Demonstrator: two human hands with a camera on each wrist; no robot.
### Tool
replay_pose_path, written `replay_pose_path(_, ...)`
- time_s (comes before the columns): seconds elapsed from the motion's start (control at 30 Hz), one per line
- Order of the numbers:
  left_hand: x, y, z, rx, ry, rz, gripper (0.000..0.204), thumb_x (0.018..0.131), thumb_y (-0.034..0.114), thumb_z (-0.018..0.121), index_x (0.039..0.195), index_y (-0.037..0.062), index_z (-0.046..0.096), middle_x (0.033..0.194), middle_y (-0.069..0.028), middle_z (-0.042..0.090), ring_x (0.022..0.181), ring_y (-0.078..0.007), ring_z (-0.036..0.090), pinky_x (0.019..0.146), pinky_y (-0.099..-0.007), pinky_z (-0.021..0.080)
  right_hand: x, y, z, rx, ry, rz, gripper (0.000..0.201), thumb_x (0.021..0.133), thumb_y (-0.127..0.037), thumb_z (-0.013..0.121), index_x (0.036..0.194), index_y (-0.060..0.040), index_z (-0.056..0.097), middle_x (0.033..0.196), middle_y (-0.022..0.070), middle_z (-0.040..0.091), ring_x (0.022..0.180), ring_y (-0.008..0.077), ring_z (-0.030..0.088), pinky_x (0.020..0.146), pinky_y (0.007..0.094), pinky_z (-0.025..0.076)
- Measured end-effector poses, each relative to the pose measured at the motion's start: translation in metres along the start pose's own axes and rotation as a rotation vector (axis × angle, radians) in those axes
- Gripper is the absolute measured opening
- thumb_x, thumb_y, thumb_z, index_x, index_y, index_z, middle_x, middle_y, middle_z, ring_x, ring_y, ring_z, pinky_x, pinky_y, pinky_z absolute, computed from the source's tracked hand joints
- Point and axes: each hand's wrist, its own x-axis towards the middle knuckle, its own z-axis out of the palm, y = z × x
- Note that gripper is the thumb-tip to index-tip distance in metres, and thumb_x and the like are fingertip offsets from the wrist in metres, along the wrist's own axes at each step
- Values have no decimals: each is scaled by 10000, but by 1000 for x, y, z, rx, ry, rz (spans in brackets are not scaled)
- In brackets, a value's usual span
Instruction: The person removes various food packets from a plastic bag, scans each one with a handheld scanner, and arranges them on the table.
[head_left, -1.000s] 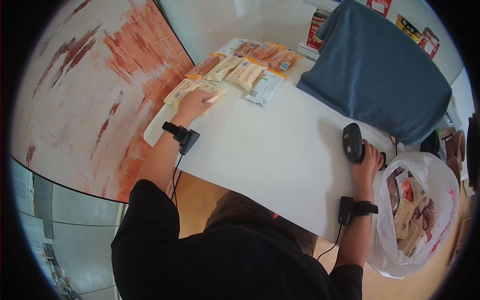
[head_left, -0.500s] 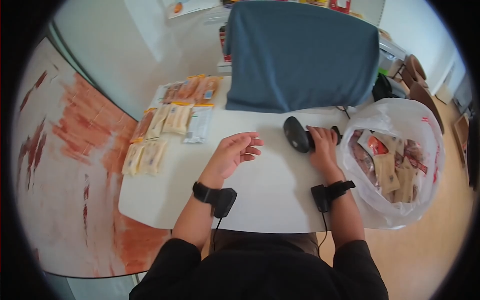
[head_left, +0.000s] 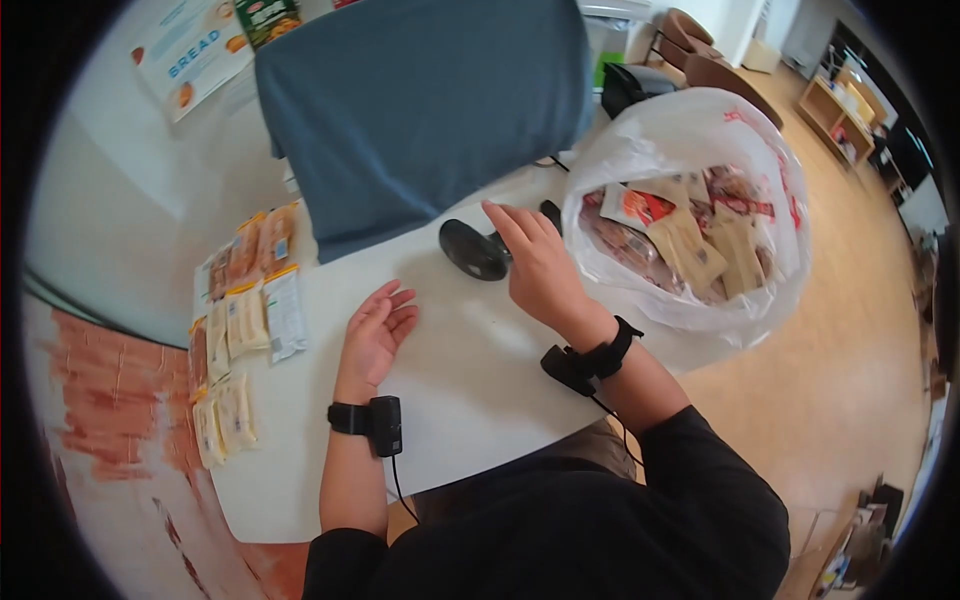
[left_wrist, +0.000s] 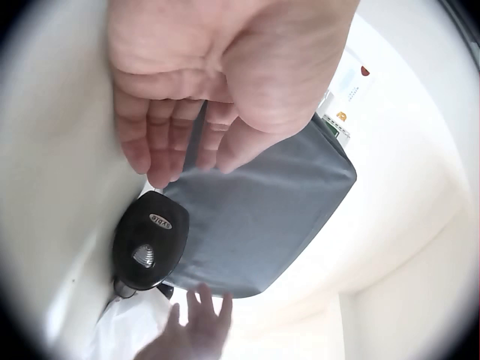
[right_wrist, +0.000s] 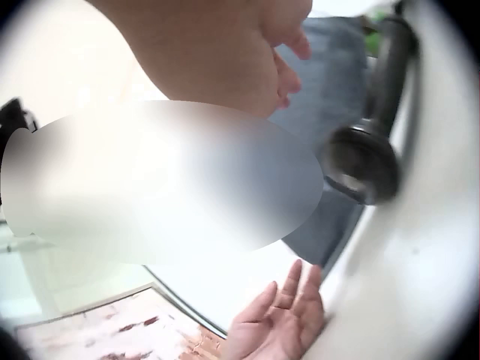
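A black handheld barcode scanner (head_left: 473, 250) lies on the white table (head_left: 440, 380), its head toward the left. My right hand (head_left: 545, 268) hovers over the scanner's handle, fingers extended and holding nothing; the right wrist view shows the scanner (right_wrist: 364, 161) apart from that hand (right_wrist: 225, 45). Palm turned inward, my left hand (head_left: 372, 340) hangs left of the scanner with loosely bent fingers and nothing in them. Farther left lie several wrapped packs: pale ones (head_left: 236, 412) in front, a white silvery one (head_left: 286, 315), and reddish-brown ones (head_left: 262, 245) behind.
At the table's right stands a white plastic bag (head_left: 690, 130), its mouth wide, with several wrapped food packs inside. A blue-grey cloth (head_left: 430, 110) covers a bulky shape at the back. A painted panel (head_left: 120, 400) leans at the left.
My left hand has let go of a pale pack and moved right, away from the packs. My right hand has lifted off the scanner's handle. The head view has turned right.
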Motion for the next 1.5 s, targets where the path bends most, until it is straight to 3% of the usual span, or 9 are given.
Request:
replay_pose_path(0.23,-1,-1,3,92,-7,21,357,921,134,464,1238,-29,454,1140,-160,564,956,-211,574,861,-308,468,-22,-20,-94,-61,209,35,568,655,139,454,1200,-13,507,1091,178,569,1035,353,517,887,412,417)
replay_pose_path(0.5,-3,0,7,133,-31,26,325,920,136,477,1198,-30,501,1121,-148,578,954,-199,572,869,-302,460,-141,109,-186,-727,165,720,718,737,-153,632,1361,-40,295,1284,237,426,1167,410,423,975,450,357)
replay_pose_path(0.77,-2,-3,4,231,-102,35,322,904,100,479,1201,-24,499,1112,-139,585,947,-198,579,850,-292,463,-137,118,-190,-804,65,1011,823,714,-284,676,1388,-50,266,1419,165,307,1346,348,202,1047,518,243)
replay_pose_path(0.93,-22,6,16,89,-53,-40,357,853,78,504,1202,1,504,1113,-118,591,943,-193,589,822,-293,474,-105,134,-197,-691,-203,871,944,626,-214,661,1405,-1,172,1152,301,528,1008,424,561,824,441,477)
replay_pose_path(1.13,-20,-10,8,155,-102,-88,333,885,156,541,1191,27,525,1112,-86,599,900,-156,606,806,-280,496,-23,55,-185,-745,193,407,842,679,-116,657,1399,-18,231,1253,258,474,1112,388,500,927,391,409)
replay_pose_path(1.2,-21,-10,9,145,-107,-61,374,887,206,554,1213,27,510,1120,-81,596,902,-161,609,799,-287,504,-6,32,-153,-537,125,18,734,689,-161,663,1326,17,344,1150,236,538,1036,396,523,870,461,412)
replay_pose_path(1.3,-28,-2,18,121,-186,-43,466,890,315,563,1240,16,487,1101,-68,603,902,-171,617,760,-282,517,3,-33,-92,-352,-255,-243,819,588,-65,657,1345,-45,344,1062,138,527,1036,307,500,1007,512,294)
replay_pose_path(1.37,-23,-10,11,58,-285,-48,491,889,351,559,1238,14,487,1083,-68,611,908,-174,621,745,-277,516,4,-56,-57,-251,-410,-334,842,583,-60,666,1359,-96,343,1091,98,517,1045,276,498,1024,561,252)
replay_pose_path(1.5,-28,7,15,251,-133,-5,556,849,410,607,1225,14,499,1031,-70,631,910,-175,628,735,-291,517,0,-57,-5,-208,-332,-406,747,632,20,605,1336,-78,379,1243,118,490,1184,307,437,1039,550,245)
